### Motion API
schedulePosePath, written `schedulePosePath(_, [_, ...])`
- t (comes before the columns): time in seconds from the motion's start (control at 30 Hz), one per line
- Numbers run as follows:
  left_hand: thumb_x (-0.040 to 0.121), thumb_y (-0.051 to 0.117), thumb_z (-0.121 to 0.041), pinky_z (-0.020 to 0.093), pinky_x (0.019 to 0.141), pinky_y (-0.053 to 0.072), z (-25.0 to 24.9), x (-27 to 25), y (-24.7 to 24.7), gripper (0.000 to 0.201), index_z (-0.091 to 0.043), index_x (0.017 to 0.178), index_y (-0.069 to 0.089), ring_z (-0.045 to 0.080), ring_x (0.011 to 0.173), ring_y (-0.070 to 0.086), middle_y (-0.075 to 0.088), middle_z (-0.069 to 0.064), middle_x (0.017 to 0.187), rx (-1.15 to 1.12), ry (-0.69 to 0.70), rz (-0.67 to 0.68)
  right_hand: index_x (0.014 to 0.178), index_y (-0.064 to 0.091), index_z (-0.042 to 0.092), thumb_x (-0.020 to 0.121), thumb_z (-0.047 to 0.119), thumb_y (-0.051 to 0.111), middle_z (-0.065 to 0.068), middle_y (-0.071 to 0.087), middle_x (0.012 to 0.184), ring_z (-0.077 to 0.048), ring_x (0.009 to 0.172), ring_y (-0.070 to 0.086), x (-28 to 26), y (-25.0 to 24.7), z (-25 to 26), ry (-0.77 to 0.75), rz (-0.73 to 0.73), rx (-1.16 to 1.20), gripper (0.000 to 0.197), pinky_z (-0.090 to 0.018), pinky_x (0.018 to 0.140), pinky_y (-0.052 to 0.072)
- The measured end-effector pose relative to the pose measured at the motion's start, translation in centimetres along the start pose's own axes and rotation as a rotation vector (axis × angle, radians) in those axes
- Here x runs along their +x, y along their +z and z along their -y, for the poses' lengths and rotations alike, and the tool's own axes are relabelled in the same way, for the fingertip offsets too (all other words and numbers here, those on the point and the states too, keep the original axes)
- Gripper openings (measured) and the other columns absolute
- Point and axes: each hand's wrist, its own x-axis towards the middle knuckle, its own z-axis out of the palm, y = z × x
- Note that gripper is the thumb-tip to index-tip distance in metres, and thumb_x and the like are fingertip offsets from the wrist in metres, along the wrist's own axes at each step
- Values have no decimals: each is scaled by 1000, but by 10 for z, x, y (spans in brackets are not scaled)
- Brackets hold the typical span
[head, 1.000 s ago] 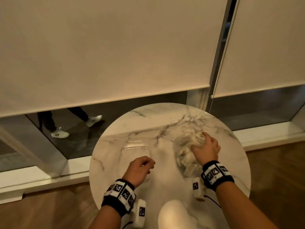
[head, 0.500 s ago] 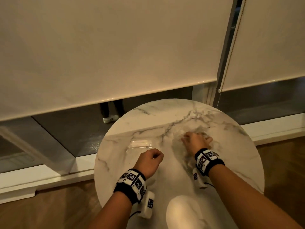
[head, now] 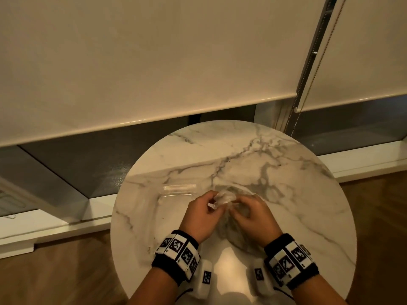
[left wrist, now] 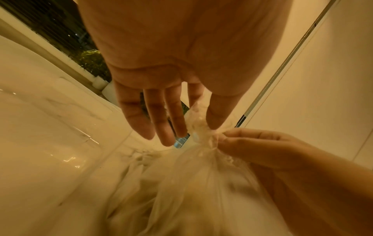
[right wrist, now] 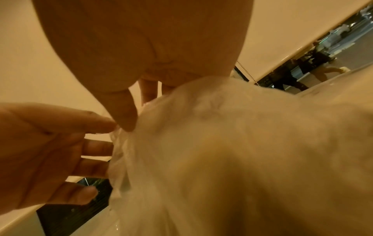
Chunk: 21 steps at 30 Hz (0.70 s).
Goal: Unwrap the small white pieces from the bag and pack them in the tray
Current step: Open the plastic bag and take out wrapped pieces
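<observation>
The bag (head: 224, 198) sits near the middle of the table (head: 286, 194), its twisted neck pointing up. Left hand (head: 203, 213) and right hand (head: 251, 214) both pinch this neck from opposite sides. The clear tray (head: 176, 191) lies just left of the bag, nearer the left hand

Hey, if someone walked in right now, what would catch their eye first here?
Both hands meet at the middle of the round marble table, the left hand and right hand pinching the knotted neck of a clear plastic bag. Just left of them sits a clear tray.
</observation>
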Motion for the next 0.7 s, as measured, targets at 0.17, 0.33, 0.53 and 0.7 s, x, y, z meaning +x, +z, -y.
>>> schedulePosePath(0.17, [92, 70, -30, 15, 63, 49, 1, 16, -4, 5, -27, 96, 69, 4, 68, 66, 72, -10, 87, -37, -14, -8, 105, 73, 33, 82, 59, 61, 20, 69, 101, 0, 100, 59, 8, 0, 4, 40, 6, 62, 37, -30, 90, 51])
schedulePosePath(0.33, [92, 70, -24, 14, 68, 49, 5, 35, -5, 5, -26, 96, 71, 2, 74, 65, 73, -11, 89, -136, -39, 27, 103, 74, 33, 90, 57, 58, 21, 70, 98, 1, 94, 60, 24, 5, 0, 59, 17, 63, 32, -29, 84, 52])
schedulePosePath(0.53, [90, 72, -11, 21, 74, 55, 12, 51, -4, 14, -20, 101, 74, 11, 84, 70, 75, -5, 92, -281, -49, 24, 88, 73, 31, 87, 28, 75, 21, 67, 83, 1, 86, 62, 38, 3, 1, 113, 4, 158, 4, -10, 73, 44])
schedulePosePath(0.7, [90, 71, -10, 39, 85, 60, 21, 64, -5, 13, -18, 99, 76, 19, 91, 73, 77, 1, 92, -354, -83, 38, 90, 73, 32, 88, 33, 73, 20, 70, 85, 1, 84, 65, 48, 5, -4, 152, 56, 194, 2, -19, 74, 51])
